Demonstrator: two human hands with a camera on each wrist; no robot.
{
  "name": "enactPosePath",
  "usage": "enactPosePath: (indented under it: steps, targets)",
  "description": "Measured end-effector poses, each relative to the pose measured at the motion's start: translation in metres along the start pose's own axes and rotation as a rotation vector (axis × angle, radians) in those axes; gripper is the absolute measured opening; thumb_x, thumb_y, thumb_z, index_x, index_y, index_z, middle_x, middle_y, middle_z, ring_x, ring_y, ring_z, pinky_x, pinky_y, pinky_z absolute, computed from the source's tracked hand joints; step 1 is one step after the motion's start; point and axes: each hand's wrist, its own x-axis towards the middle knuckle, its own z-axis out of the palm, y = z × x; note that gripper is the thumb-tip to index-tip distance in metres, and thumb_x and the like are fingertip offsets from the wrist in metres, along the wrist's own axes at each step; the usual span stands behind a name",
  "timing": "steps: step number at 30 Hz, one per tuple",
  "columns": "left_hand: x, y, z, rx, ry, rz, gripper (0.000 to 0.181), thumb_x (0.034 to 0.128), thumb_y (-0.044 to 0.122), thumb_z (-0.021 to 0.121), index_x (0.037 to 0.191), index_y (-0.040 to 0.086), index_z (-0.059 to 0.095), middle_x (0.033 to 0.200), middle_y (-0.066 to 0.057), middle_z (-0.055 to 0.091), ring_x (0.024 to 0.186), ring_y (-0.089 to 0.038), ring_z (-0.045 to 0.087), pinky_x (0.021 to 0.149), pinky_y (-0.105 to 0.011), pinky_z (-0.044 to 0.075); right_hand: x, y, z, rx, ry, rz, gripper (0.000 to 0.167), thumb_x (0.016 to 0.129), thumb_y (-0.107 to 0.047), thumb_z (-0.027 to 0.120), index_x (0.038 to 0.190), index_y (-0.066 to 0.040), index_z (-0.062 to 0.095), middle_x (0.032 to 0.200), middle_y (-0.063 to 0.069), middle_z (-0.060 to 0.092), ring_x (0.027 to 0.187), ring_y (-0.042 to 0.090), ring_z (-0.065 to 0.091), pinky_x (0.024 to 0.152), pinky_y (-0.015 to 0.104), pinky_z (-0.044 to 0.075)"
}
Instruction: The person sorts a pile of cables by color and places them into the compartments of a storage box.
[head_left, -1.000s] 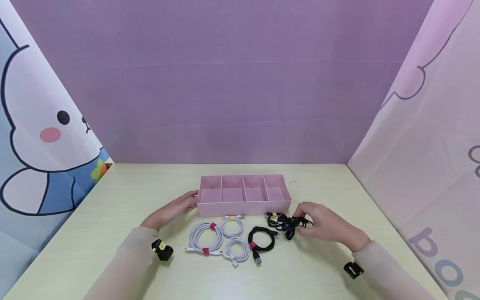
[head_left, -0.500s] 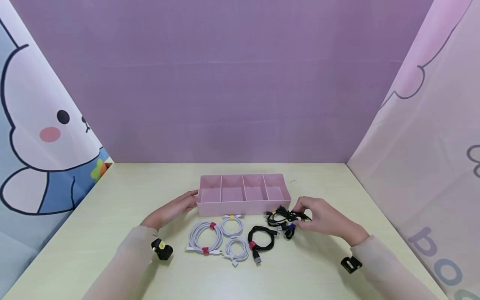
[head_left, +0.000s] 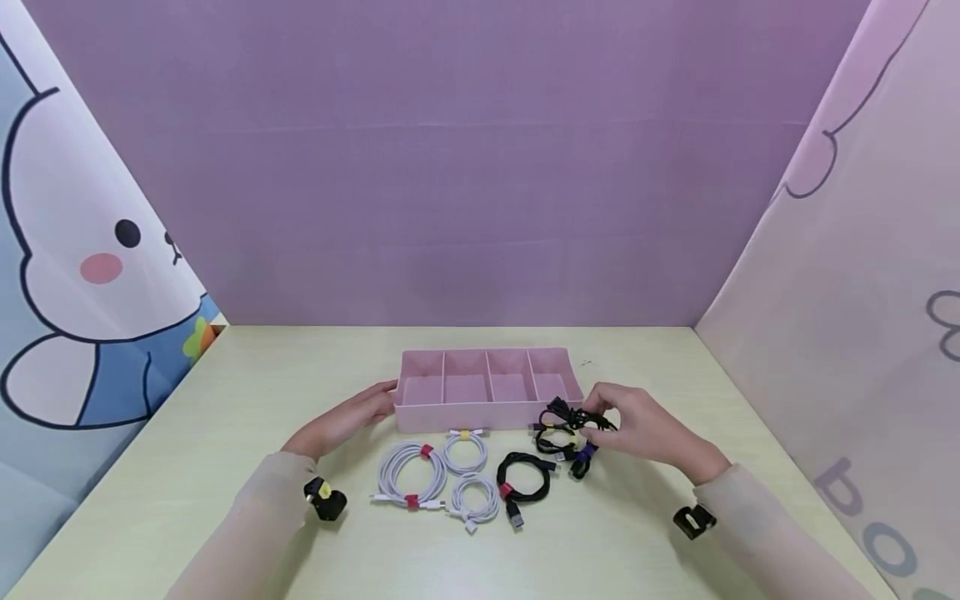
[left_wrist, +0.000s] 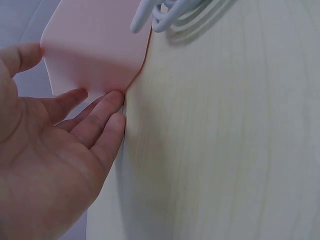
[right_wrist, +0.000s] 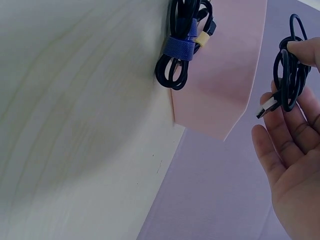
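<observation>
A pink box [head_left: 487,416] with four compartments stands mid-table. My left hand [head_left: 352,421] rests its fingertips on the box's left end; in the left wrist view the fingers of that hand [left_wrist: 65,135] are nearly straight against the pink wall [left_wrist: 100,45]. At the box's front right corner, my right hand [head_left: 648,429] pinches a bundled black cable [head_left: 592,418]. The right wrist view shows this cable [right_wrist: 290,75] between thumb and fingers of the hand [right_wrist: 295,135], its metal plug hanging free. Below lies a black cable with a blue tie [right_wrist: 179,48], close to a yellow-tied one [head_left: 551,440].
Three white coiled cables lie before the box: a large red-tied one [head_left: 412,475], a small yellow-tied one [head_left: 465,452] and another [head_left: 474,500]. A black coil with a red tie [head_left: 522,479] is beside them. A purple backdrop [head_left: 465,167] rises behind the table.
My right hand has lifted the black cable off the pile and moved it slightly up and left, toward the box. The left hand has stayed at the box's left end.
</observation>
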Motion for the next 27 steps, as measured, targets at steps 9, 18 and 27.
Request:
enactPosePath:
  steps: [9, 18, 27]
  targets:
    - [0.003, -0.001, 0.000, -0.001, 0.000, -0.004, 0.062, 0.1055, 0.043, 0.040, 0.160, 0.017, 0.025, 0.161, -0.008, 0.030, 0.145, -0.032, 0.031, 0.119, -0.057, 0.018, 0.004, -0.001, -0.003, -0.006, 0.046, 0.003, 0.023, 0.082, -0.015, 0.083, 0.096, -0.020, 0.065, 0.090, -0.007, 0.067, 0.083, 0.007, 0.061, 0.074, 0.029, 0.054]
    - [0.002, 0.000, 0.000, -0.004, -0.005, 0.005, 0.063, 0.1055, 0.041, 0.039, 0.160, 0.015, 0.024, 0.162, -0.009, 0.028, 0.146, -0.032, 0.030, 0.119, -0.054, 0.019, 0.007, 0.000, -0.003, -0.028, 0.085, -0.004, 0.022, 0.082, -0.017, 0.083, 0.096, -0.019, 0.066, 0.088, -0.007, 0.066, 0.080, 0.007, 0.059, 0.072, 0.030, 0.052]
    - [0.004, 0.000, 0.001, -0.015, -0.011, 0.016, 0.062, 0.1061, 0.042, 0.040, 0.160, 0.014, 0.025, 0.162, -0.008, 0.029, 0.147, -0.030, 0.030, 0.120, -0.050, 0.021, 0.015, -0.003, -0.003, -0.019, 0.115, 0.022, 0.020, 0.083, -0.014, 0.082, 0.097, -0.018, 0.068, 0.087, -0.007, 0.067, 0.079, 0.009, 0.059, 0.069, 0.039, 0.051]
